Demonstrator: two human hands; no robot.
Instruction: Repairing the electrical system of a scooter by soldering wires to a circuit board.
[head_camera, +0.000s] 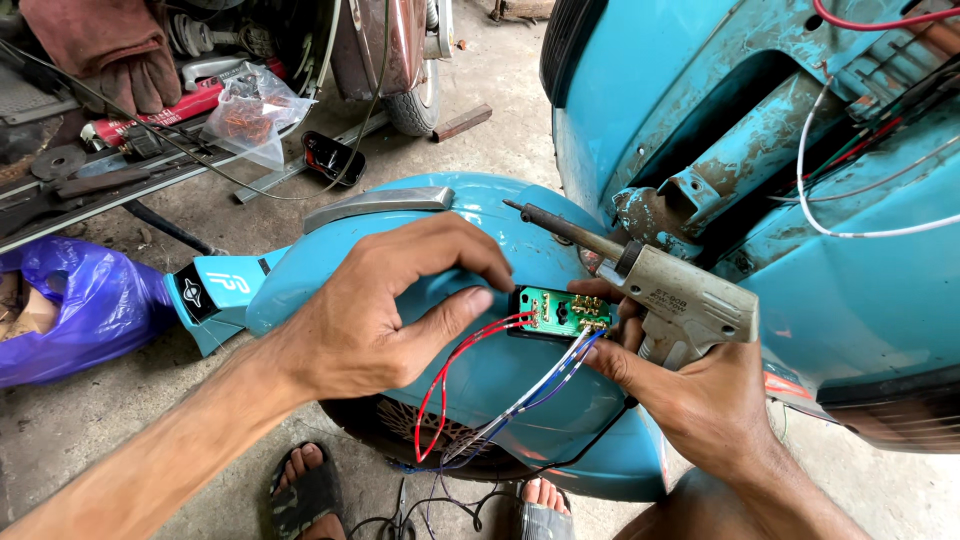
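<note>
Green circuit board (556, 313) — pinched between left hand (375, 315) and right hand (690, 395).

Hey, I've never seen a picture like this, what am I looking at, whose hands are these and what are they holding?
This is one picture from a camera worn on a person's head, looking down at their own two bare hands. There is no machine doing the work. The left hand pinches a small green circuit board with red wires and blue and white wires trailing from it. The right hand steadies the board's other end while gripping a pistol-shaped soldering gun, its tip pointing up and away. Below them lies a curved blue scooter body panel; a larger blue scooter body stands on the right. A purple plastic bag lies on the concrete floor at left, and the person's sandalled feet show below.
</note>
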